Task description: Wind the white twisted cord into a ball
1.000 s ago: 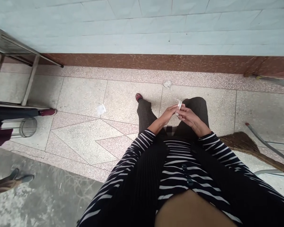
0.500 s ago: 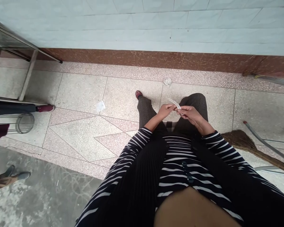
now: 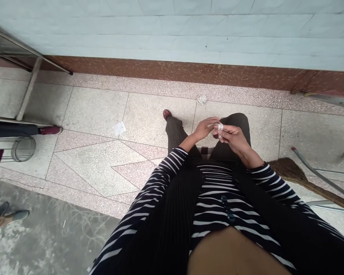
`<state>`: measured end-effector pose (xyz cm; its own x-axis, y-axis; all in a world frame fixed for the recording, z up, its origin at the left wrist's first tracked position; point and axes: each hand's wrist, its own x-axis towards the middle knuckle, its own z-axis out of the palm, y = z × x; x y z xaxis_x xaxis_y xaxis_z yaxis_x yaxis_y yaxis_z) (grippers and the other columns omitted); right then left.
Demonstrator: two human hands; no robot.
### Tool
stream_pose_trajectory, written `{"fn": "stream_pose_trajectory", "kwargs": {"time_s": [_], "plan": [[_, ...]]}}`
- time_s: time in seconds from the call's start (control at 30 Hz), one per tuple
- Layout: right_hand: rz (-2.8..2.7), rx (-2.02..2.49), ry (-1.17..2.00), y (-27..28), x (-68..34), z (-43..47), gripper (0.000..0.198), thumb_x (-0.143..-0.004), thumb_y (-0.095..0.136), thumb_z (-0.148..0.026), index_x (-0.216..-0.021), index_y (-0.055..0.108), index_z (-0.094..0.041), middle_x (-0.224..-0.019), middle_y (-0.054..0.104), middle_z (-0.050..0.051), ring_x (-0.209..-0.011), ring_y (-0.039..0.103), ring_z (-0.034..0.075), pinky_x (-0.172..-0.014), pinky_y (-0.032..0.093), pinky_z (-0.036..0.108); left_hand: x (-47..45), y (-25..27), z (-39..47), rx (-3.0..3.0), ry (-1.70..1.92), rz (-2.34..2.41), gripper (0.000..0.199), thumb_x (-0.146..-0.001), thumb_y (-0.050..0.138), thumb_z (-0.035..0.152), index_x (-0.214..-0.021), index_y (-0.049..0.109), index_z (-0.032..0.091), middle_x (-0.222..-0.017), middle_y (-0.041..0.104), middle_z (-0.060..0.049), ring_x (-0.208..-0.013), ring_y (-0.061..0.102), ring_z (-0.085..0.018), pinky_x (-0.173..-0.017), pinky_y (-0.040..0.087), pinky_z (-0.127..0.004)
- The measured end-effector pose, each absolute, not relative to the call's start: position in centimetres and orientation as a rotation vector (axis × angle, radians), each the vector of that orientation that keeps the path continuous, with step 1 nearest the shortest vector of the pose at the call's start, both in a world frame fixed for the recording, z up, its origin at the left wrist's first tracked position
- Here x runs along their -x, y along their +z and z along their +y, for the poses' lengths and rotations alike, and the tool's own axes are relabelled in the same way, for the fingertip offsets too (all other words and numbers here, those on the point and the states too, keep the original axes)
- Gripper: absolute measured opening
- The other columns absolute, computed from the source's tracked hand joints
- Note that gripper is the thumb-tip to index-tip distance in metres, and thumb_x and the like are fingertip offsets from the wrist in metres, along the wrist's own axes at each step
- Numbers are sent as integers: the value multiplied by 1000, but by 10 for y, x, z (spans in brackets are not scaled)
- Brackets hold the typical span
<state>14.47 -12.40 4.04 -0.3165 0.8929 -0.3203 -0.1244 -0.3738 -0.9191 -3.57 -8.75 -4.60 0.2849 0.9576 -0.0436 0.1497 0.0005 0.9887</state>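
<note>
My right hand (image 3: 235, 138) is closed on a bundle of white cord (image 3: 220, 126), which is folded into a small loop at its fingertips. A bit of the cord also shows below, between the fingers. Beside it, my left hand (image 3: 204, 129) has its fingers stretched toward the loop and slightly apart. Whether those fingertips touch the cord is hard to make out. Both hands are above my lap, between my knees. On the floor past them lies a small ball of white cord (image 3: 202, 99).
A broom (image 3: 289, 170) and metal stool legs (image 3: 312, 164) are at my right. On the left stand a metal-framed table (image 3: 31, 88), a wire rack (image 3: 23, 149) and another person's shoe (image 3: 51, 130). White paper (image 3: 119, 128) lies on the floor. A tiled wall (image 3: 172, 34) runs ahead.
The cord strands that stuck out between both hands are now bent into a loop at my right fingertips. My left fingers have loosened from their pinch and stretched out.
</note>
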Motion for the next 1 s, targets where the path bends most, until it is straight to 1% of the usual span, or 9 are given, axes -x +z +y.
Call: {"fn": "stream_pose_trajectory", "kwargs": {"time_s": [0.1,0.17,0.27,0.37,0.47,0.6,0.7,0.83,1.0], "plan": [[-1077,1152,1650,42,-148,-114,44,-77,97,-57,-106,88,-24,-96,81,7,-54,52,9,-47,33,24,40,-52,-95,-1367,758,1201,29,-103,68,35,-112,88,16,-129,83,-14,-126,75,-29,-118,50,-40],[-1116,1217,1491,35,-152,-100,45,-83,91,-58,-113,87,-25,-102,81,7,-54,53,9,-47,35,25,44,-50,-108,-1357,633,1188,29,-103,67,33,-104,88,15,-116,86,-12,-116,78,-27,-111,52,-37],[-1212,1378,1297,16,-156,-80,39,-92,81,-56,-115,84,-25,-110,82,6,-51,52,8,-48,39,26,51,-36,-127,-1369,566,1078,32,-104,63,36,-93,87,16,-108,87,-8,-112,79,-24,-109,51,-32],[-1304,1461,1285,-1,-158,-77,23,-95,79,-41,-108,84,-22,-92,79,4,-51,48,10,-51,41,27,58,-14,-133,-1377,602,1021,38,-104,64,44,-89,86,17,-105,87,-7,-109,79,-22,-108,51,-30],[-1422,1490,1330,-7,-156,-91,8,-96,76,-23,-97,83,-21,-71,68,1,-57,53,15,-67,51,29,67,6,-121,-1358,705,1026,44,-103,67,53,-87,85,16,-100,86,-8,-103,78,-22,-104,53,-31],[-1546,1444,1412,0,-152,-113,12,-93,74,-13,-91,82,-22,-76,69,3,-73,63,19,-86,56,32,73,18,-91,-1318,821,1064,52,-101,68,59,-77,81,14,-89,84,-9,-91,77,-19,-99,55,-31],[-1580,1371,1481,10,-150,-124,8,-94,76,-25,-90,81,-21,-84,74,5,-77,66,21,-85,56,34,72,17,-74,-1297,809,1100,53,-101,70,55,-68,76,14,-77,80,-7,-78,73,-16,-90,55,-29],[-1534,1284,1565,24,-145,-131,29,-90,80,-49,-92,82,-20,-89,76,5,-75,66,19,-77,56,34,68,8,-66,-1277,734,1156,51,-101,70,46,-61,72,14,-68,75,-5,-69,67,-12,-82,52,-26],[-1353,1240,1696,36,-140,-128,49,-78,90,-63,-101,86,-20,-79,71,3,-68,60,15,-69,53,31,74,-11,-64,-1355,621,1253,44,-102,69,39,-67,75,14,-71,74,-3,-73,68,-14,-81,53,-27]]}}
